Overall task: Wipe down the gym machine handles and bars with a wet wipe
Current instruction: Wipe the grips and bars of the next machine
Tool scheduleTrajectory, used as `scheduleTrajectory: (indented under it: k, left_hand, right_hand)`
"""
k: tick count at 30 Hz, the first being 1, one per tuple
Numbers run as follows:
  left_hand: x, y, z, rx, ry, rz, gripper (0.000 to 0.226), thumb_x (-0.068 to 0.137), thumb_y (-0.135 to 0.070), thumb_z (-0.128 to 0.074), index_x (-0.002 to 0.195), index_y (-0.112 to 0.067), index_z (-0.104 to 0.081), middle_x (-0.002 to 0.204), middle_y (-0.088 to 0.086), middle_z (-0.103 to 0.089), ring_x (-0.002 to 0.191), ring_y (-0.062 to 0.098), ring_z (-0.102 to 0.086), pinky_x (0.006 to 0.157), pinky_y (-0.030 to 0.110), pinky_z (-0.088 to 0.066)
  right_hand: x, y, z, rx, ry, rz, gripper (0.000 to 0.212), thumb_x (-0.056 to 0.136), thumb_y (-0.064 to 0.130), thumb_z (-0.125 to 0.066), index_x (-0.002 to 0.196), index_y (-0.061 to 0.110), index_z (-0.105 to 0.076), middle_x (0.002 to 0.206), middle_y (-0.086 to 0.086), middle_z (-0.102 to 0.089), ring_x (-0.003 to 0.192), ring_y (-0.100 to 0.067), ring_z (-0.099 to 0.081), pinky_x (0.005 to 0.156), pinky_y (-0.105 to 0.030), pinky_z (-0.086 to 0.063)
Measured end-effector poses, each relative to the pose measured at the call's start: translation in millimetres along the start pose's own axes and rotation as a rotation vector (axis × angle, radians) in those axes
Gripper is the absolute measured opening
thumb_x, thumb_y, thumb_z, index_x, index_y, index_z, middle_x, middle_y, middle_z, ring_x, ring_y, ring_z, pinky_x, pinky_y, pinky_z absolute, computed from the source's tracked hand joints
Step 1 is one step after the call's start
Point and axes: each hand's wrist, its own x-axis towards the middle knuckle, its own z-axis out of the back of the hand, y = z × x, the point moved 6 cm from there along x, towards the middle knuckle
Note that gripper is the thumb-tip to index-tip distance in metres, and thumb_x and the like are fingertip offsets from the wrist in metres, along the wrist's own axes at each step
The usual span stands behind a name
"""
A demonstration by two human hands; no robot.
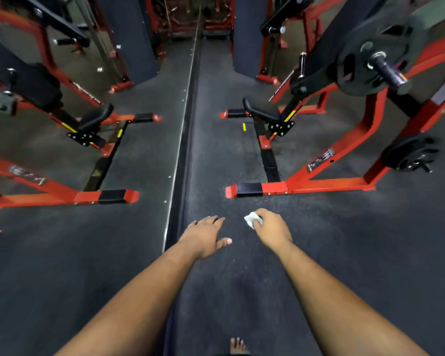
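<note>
Here the red gym machine point(344, 160) stands on the dark floor point(88, 253) at the right, well apart from both hands. The left hand point(203, 237) is spread flat, holding nothing. The right hand point(271, 228) pinches a white wet wipe point(252, 219).

Single head cam, wide-angle, fwd and down over both arms toward floor point(319, 240), near.
</note>
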Motion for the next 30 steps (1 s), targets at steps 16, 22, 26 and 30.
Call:
scheduleTrajectory:
  k: [16,22,26,30]
  left_hand:
    - [335,63,187,0.068,-0.068,-0.272,0.083,0.100,-0.068,-0.040,0.164,-0.021,-0.017,0.170,0.004,-0.020,0.156,0.023,-0.020,0.125,0.048,-0.022]
    - [458,81,264,0.132,-0.060,-0.353,0.083,0.100,-0.068,-0.040,0.164,-0.021,-0.016,0.170,0.004,-0.020,0.157,0.023,-0.019,0.124,0.050,-0.021]
    - [548,76,307,0.170,-0.071,-0.424,0.082,0.100,-0.068,-0.040,0.164,-0.021,-0.017,0.170,0.005,-0.021,0.156,0.023,-0.020,0.124,0.050,-0.023]
    - [635,72,338,0.179,-0.057,-0.440,0.083,0.099,-0.070,-0.038,0.164,-0.021,-0.018,0.170,0.005,-0.022,0.156,0.023,-0.022,0.123,0.050,-0.024]
  right_hand:
    - [312,22,90,0.032,-0.262,-0.120,0.016,0.096,0.029,-0.054,0.097,0.016,-0.063,0.090,-0.015,-0.072,0.090,-0.039,-0.066,0.072,-0.046,-0.051]
    - [421,17,126,0.116,-0.364,-0.206,0.012,0.095,0.026,-0.057,0.096,0.016,-0.064,0.092,-0.012,-0.073,0.090,-0.037,-0.066,0.073,-0.045,-0.051]
    - [508,6,144,0.255,-0.455,-0.254,0.010,0.097,0.023,-0.062,0.093,0.015,-0.067,0.089,-0.009,-0.073,0.086,-0.031,-0.066,0.068,-0.037,-0.043]
    - [593,-7,152,0.557,-0.521,-0.315,0.006,0.094,0.015,-0.069,0.098,0.010,-0.070,0.090,-0.006,-0.072,0.084,-0.026,-0.068,0.070,-0.031,-0.049]
